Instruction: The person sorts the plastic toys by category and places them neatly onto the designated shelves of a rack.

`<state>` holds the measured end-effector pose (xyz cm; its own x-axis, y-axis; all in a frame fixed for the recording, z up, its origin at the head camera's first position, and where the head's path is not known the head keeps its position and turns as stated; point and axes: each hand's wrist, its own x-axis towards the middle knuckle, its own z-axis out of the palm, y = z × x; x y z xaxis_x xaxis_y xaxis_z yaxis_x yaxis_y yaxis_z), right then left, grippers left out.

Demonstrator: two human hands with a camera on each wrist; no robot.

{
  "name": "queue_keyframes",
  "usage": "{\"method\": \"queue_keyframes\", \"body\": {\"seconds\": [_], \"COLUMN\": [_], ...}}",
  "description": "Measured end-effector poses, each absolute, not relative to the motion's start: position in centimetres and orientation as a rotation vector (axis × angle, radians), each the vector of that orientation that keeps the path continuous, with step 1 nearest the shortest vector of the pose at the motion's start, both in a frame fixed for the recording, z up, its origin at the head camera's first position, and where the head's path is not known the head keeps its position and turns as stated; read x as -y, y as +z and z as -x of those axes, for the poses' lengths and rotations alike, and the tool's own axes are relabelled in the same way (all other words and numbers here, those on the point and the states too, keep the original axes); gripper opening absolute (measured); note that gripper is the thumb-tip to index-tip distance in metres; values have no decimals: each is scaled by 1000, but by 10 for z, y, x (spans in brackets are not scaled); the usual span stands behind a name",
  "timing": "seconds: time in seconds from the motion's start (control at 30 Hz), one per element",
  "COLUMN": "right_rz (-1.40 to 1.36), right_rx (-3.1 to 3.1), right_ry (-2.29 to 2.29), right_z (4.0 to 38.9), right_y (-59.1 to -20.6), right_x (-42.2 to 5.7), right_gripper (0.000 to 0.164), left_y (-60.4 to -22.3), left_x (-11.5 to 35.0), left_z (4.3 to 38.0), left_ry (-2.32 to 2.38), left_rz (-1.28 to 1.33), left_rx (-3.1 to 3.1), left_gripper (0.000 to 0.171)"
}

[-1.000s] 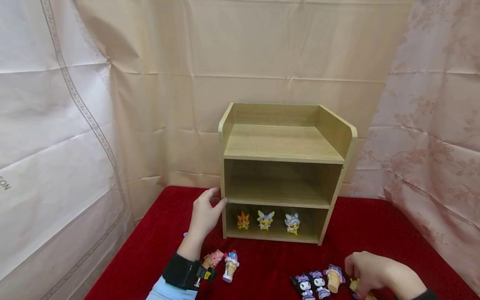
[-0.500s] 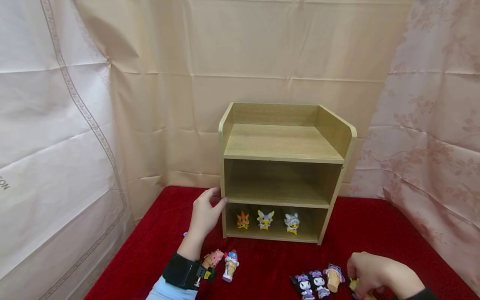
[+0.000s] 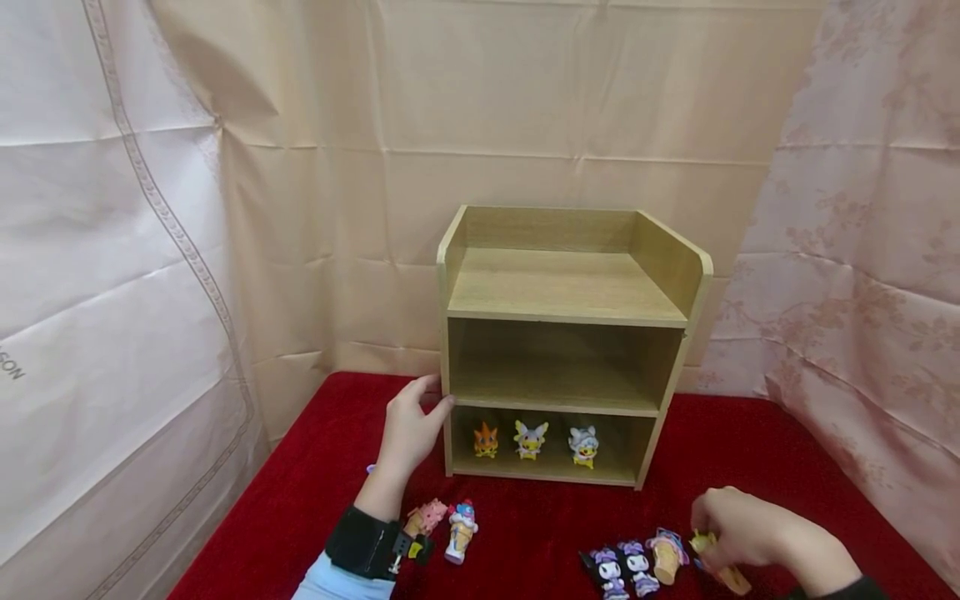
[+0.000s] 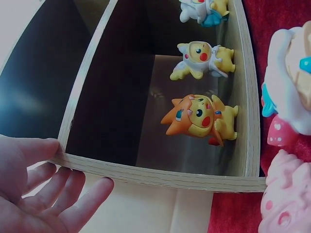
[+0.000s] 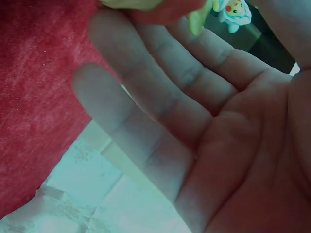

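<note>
My left hand rests against the left side of a wooden shelf unit. In the left wrist view its thumb touches the front edge while the fairly straight fingers lie along the outer side. At the lower right, my right hand pinches a yellow-topped ice cream cone figurine just over the red cloth; the fingers partly hide it. The lowest compartment holds an orange-hooded figurine, a grey-eared yellow figurine and a silver-hooded figurine, all upright.
Beside the right hand lie a purple-topped cone figurine and two black-and-purple figurines. Near the left wrist are a pink-topped cone figurine and a blue-and-white cone figurine. Red cloth covers the table, with beige curtains behind.
My right hand has risen slightly, and the yellow-topped cone figurine has shifted with it, showing more of its cone. The left hand and the shelf unit have stayed still.
</note>
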<state>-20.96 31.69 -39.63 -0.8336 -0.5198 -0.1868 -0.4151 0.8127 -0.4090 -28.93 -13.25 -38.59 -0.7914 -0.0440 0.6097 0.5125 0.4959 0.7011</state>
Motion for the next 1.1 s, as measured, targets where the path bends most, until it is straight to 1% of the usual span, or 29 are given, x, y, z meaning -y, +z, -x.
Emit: {"method": "queue_keyframes", "body": {"seconds": [0.2, 0.4, 0.63, 0.7, 0.8, 0.83, 1.1], "right_rz": [791, 876, 967, 964, 945, 940, 1049], "right_rx": [-2783, -2862, -2948, -2993, -3045, -3054, -3109], "right_ry": [-510, -557, -617, -621, -637, -650, -751], "right_z": [216, 218, 217, 217, 218, 218, 220], "right_y": [-395, -391, -385, -384, -381, -381, -380], "right_x": [-319, -314, -307, -305, -302, -301, -292], "right_gripper": [23, 18, 18, 21, 32, 33, 30], "left_y": [-386, -386, -385, -385, -384, -384, -385], "left_x": [132, 132, 132, 132, 132, 132, 132], "left_z": [289, 290, 289, 289, 288, 288, 289], "left_ry": [-1275, -1252, -1265, -1264, -1267, -1269, -1268], "left_rz": [384, 393, 373, 373, 372, 374, 363], "left_rx": [2180, 2189, 2190, 2186, 2186, 2185, 2196], "left_gripper": [32, 33, 32, 31, 31, 31, 32]}}
